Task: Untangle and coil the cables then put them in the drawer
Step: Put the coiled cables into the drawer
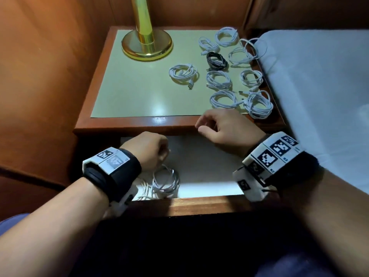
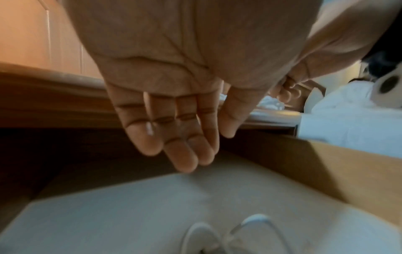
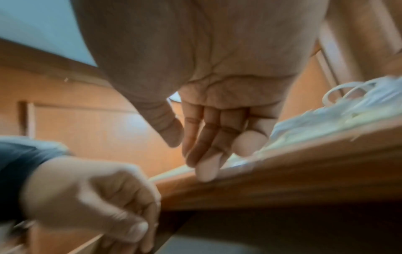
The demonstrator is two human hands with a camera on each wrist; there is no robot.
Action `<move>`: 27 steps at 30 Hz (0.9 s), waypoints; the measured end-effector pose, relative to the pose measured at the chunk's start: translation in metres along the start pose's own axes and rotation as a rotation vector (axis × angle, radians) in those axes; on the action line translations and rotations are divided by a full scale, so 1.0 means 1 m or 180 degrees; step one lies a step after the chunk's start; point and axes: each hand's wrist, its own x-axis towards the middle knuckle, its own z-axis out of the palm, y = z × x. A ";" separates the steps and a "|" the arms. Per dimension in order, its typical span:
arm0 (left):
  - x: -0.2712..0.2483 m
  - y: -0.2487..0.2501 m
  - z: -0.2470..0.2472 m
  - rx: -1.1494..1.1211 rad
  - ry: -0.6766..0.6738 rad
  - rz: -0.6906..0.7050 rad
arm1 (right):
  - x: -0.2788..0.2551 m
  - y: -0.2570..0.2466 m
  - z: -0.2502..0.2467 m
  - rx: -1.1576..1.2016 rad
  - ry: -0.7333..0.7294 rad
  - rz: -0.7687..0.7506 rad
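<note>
Open drawer (image 1: 199,204): one white coil (image 1: 165,181) stowed at its left front corner. Left hand (image 1: 148,149) above it, fingers loose, empty. Right hand (image 1: 223,126) at nightstand (image 1: 119,124) front edge, relaxed, empty. Nine coiled cables (image 1: 221,79) on top's right side; one loose cable (image 1: 253,48) at far right edge remains uncoiled.

no text can be read; the wrist bands (image 1: 276,154) bear only black-and-white square marker patterns, and small print beside them is too blurred.
</note>
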 end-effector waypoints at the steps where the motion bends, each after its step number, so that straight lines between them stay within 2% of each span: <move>1: -0.003 0.006 -0.003 -0.0218 0.0211 0.0103 | -0.004 0.009 -0.012 0.0033 0.0400 0.0133; 4: -0.003 0.027 -0.015 -0.0674 0.0669 0.0247 | -0.012 0.049 -0.041 -0.0049 0.1506 0.0782; 6: 0.009 0.042 -0.027 -0.0872 0.0959 0.0179 | -0.014 0.078 -0.054 -0.0109 0.1752 0.1314; 9: 0.043 0.066 -0.043 -0.0862 0.1144 -0.0117 | -0.013 0.106 -0.059 -0.0156 0.1546 0.1831; 13: 0.102 0.101 -0.056 -0.0458 0.0708 -0.0746 | -0.004 0.116 -0.055 -0.0041 0.1257 0.1976; 17: 0.133 0.131 -0.056 -0.0247 0.0410 -0.0891 | 0.001 0.121 -0.061 0.0023 0.1064 0.2130; 20: 0.139 0.136 -0.053 -0.0191 0.0439 -0.0965 | -0.002 0.129 -0.069 0.0122 0.1018 0.2209; 23: 0.134 0.128 -0.050 -0.0644 0.0420 -0.1085 | -0.006 0.134 -0.074 0.0103 0.1043 0.2161; 27: 0.105 0.119 -0.050 -0.1019 0.0300 -0.0900 | -0.018 0.130 -0.080 0.0147 0.0652 0.1723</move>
